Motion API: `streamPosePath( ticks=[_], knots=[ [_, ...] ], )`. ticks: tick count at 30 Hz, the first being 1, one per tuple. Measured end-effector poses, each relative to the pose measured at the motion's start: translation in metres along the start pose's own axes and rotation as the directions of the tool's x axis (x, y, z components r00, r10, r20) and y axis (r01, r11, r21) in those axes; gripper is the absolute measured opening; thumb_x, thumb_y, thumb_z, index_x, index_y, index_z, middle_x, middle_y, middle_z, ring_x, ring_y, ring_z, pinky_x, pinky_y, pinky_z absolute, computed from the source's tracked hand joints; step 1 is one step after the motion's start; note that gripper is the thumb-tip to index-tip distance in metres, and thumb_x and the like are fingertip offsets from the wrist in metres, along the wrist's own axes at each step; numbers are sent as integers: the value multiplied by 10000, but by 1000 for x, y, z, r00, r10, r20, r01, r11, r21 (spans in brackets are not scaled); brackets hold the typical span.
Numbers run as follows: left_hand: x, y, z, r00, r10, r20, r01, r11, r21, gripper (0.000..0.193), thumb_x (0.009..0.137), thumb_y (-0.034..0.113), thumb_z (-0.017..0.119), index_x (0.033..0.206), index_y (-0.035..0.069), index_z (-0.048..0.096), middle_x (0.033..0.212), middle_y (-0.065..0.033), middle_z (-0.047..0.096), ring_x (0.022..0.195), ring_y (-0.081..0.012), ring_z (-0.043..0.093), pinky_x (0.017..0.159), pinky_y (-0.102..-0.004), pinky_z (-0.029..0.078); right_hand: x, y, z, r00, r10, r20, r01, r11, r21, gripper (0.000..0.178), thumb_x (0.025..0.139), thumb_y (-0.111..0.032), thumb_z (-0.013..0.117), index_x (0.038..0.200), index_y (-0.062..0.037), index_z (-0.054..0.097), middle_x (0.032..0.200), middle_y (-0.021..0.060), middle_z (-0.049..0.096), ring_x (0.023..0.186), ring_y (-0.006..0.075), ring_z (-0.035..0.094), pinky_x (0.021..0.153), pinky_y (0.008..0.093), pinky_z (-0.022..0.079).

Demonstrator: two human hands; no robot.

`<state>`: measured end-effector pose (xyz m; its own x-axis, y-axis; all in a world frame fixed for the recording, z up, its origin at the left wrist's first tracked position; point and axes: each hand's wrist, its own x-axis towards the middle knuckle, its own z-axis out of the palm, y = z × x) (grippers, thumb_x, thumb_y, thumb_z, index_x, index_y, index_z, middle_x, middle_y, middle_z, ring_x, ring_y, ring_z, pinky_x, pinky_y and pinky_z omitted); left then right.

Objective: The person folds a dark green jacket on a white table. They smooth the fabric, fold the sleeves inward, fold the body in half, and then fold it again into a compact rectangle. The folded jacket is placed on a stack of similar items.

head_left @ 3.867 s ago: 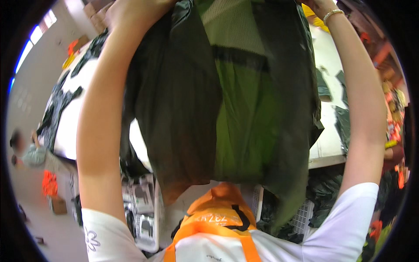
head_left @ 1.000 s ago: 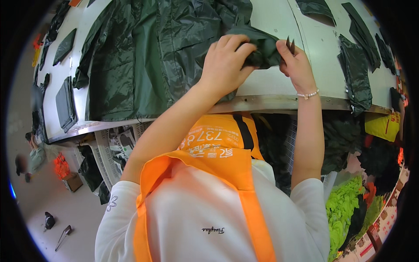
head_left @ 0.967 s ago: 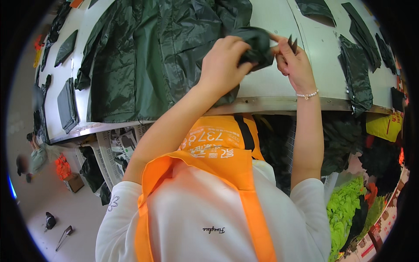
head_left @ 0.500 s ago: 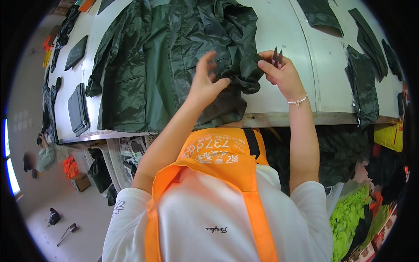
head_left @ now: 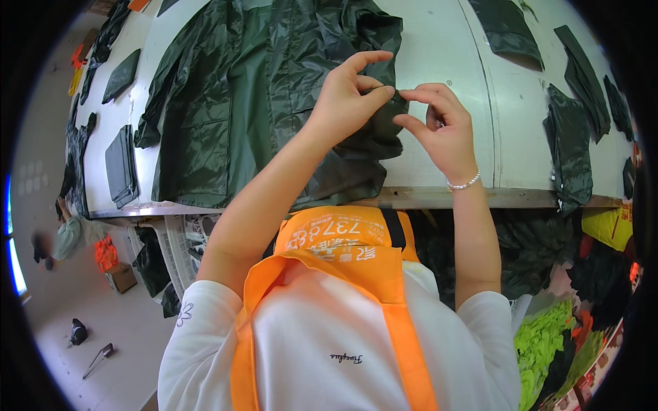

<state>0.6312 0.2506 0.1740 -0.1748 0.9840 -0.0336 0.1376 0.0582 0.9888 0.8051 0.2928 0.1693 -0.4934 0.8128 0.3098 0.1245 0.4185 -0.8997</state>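
A dark green, shiny jacket (head_left: pixel 250 103) lies spread on the white table in front of me. Above its right side, my left hand (head_left: pixel 346 96) pinches a bit of the jacket's dark fabric between thumb and bent fingers, its index finger stretched out. Close beside it, my right hand (head_left: pixel 442 127) has its index fingertip at that same fabric, the thumb held apart below. A small part of the thread snips (head_left: pixel 439 124) shows in the curl of my right fingers; their blades are hidden.
Folded dark garments lie on the table (head_left: pixel 452 151) at left (head_left: pixel 122 168) and right (head_left: pixel 570 147). Below the front edge are white baskets (head_left: pixel 177 250) and dark cloth. Bright green cloth (head_left: pixel 545 346) is heaped at lower right. A cardboard box (head_left: pixel 121 277) stands on the floor.
My left hand has moved up and right to the fabric edge. My right hand has turned, its thumb coming off the fabric, and the snips' blades no longer show.
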Motion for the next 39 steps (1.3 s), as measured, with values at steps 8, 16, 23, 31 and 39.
streamPosePath(
  ticks=[8,16,23,31,39],
  knots=[
    [-3,7,8,995,-88,42,86,996,38,328,826,84,642,1147,36,598,588,78,535,568,6,373,573,-180,326,-6,23,4,994,103,-37,-100,992,76,123,773,-57,732,872,-24,667,713,11,590,579,62,447,528,196,370],
    [-5,-9,5,979,-154,132,125,971,204,292,761,205,731,965,1,680,689,-27,623,627,-71,518,597,-241,436,-9,25,7,984,173,-36,-174,985,-9,100,857,-79,641,861,-1,578,661,32,564,577,87,464,547,225,401],
    [-6,-9,7,977,-150,151,116,971,210,268,772,191,705,927,-26,684,653,-50,617,588,-83,510,551,-258,434,0,27,3,999,-6,-39,1,993,-120,140,870,-118,643,927,-13,570,703,37,565,608,88,482,595,212,428],
    [-7,-7,3,970,-216,109,190,960,208,229,813,144,670,944,-43,679,776,-27,666,700,-60,565,660,-226,471,-15,9,-26,961,276,18,-276,961,34,200,911,-191,601,974,-15,529,791,61,547,685,110,520,644,242,441],
    [-7,0,8,972,-202,121,171,959,227,219,816,137,664,938,-45,677,765,-34,663,694,-62,564,648,-225,469,-24,-1,-20,962,263,72,-247,952,-181,168,893,-167,606,901,-8,554,783,86,608,656,162,568,624,269,460]
  ],
)
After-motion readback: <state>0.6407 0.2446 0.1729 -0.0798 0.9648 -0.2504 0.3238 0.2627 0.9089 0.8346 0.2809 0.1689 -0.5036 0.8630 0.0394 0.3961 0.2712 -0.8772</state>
